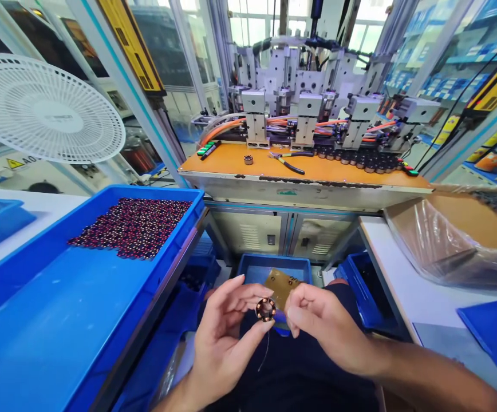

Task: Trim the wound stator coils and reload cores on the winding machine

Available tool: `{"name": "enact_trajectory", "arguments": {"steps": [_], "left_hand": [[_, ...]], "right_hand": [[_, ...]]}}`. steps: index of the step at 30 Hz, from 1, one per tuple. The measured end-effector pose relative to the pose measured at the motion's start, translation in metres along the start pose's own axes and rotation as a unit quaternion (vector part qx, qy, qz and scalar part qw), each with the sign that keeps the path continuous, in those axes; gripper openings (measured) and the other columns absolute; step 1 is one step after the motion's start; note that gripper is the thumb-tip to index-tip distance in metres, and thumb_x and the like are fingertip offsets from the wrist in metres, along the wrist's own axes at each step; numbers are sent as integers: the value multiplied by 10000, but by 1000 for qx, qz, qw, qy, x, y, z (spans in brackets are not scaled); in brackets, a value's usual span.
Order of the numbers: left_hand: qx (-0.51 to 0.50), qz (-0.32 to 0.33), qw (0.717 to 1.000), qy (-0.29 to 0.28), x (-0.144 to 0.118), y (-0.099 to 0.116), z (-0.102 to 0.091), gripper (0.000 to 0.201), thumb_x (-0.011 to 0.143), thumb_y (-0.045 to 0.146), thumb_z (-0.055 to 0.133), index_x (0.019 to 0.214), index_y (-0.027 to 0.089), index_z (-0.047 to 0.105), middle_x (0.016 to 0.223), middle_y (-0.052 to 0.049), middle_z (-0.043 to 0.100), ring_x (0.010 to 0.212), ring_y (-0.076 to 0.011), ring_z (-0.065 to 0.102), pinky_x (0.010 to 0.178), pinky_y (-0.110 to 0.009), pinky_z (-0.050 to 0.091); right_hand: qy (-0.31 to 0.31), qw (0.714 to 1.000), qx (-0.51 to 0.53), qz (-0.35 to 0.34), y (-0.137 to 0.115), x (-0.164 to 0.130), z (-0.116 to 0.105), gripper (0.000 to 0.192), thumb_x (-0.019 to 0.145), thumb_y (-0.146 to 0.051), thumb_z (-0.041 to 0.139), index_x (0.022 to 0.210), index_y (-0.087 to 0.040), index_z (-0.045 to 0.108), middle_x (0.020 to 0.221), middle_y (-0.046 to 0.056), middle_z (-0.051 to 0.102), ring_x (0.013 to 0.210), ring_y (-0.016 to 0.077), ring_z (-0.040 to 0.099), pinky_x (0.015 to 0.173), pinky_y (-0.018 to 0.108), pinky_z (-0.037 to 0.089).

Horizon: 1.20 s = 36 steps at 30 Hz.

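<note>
My left hand point(227, 332) pinches a small wound motor stator point(265, 309), a black ring with copper coils, between thumb and fingers in front of my lap. From the stator a thin loose wire point(267, 346) trails downward. Just to the right, my right hand point(317, 317) has its fingers curled and thumb pressed in, apart from the stator; whatever it may hold is too small to make out. Below the hands lies a brown sheet point(279, 284) with a few small stators on it, over a blue bin point(248, 264).
At left, a blue tray point(180, 252) holds many stators in rows. Ahead, the machine's orange bench point(223, 163) carries pliers point(289, 163), a single stator point(248, 159) and a row of dark stators point(360, 159). A plastic-lined carton point(429, 246) stands right; a white fan point(55, 114) left.
</note>
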<state>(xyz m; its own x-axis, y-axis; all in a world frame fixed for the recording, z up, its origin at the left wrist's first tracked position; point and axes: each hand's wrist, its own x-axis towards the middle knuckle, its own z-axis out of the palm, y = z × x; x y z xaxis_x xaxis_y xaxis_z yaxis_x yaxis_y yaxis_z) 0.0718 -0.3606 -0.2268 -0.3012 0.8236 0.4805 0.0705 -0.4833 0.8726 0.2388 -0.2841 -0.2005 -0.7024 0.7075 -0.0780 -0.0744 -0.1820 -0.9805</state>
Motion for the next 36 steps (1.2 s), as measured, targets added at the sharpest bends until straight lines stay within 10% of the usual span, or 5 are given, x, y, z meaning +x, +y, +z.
{"name": "enact_trajectory", "arguments": {"steps": [21, 36], "left_hand": [[-154, -170, 969, -89, 6, 5, 0, 305, 740, 175, 806, 1028, 268, 774, 1055, -47, 628, 806, -104, 652, 732, -195, 569], [-153, -222, 958, -101, 2, 1, -3, 229, 773, 146, 770, 985, 234, 758, 1052, -56, 698, 899, -144, 680, 783, -205, 560]], "right_hand": [[2, 989, -121, -86, -20, -7, 1, 200, 855, -318, 656, 828, -158, 539, 768, -10, 543, 708, 110, 514, 679, 247, 431], [-19, 994, -106, 16, -23, -3, -5, 220, 868, -335, 635, 779, -143, 576, 663, -37, 525, 594, 71, 460, 568, 198, 379]]}}
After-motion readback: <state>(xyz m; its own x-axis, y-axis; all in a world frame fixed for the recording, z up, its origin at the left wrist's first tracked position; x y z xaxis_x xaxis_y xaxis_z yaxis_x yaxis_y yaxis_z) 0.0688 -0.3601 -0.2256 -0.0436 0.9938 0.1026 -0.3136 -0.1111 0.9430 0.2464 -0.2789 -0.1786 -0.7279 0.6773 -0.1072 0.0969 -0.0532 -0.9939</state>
